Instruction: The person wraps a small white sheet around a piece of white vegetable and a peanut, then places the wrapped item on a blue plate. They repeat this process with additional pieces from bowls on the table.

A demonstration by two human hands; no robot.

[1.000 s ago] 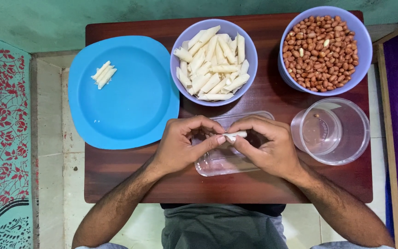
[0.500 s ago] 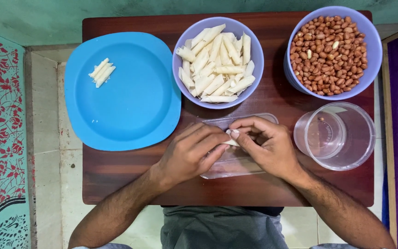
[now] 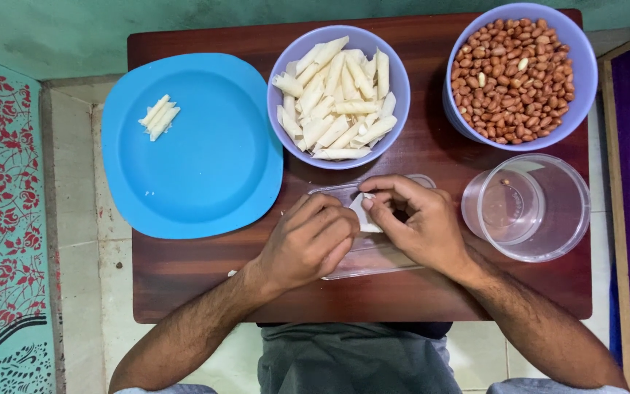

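white pastry wrapper (image 3: 364, 211), small and folded, sits pinched between both hands over a clear shallow plastic tray (image 3: 373, 255) on the dark wooden counter (image 3: 184, 270). left hand (image 3: 311, 241) is curled loosely, fingertips on the wrapper's left edge, steadying it. right hand (image 3: 417, 222) nips the top corner with thumb and forefinger, probably to fold it; contents hidden. lilac bowl of white rolled sticks (image 3: 337, 95), lilac bowl of peanuts (image 3: 519, 76), clear plastic cup (image 3: 526, 208) within reach. blue plate (image 3: 198, 168) holds a few finished rolls (image 3: 157, 117).
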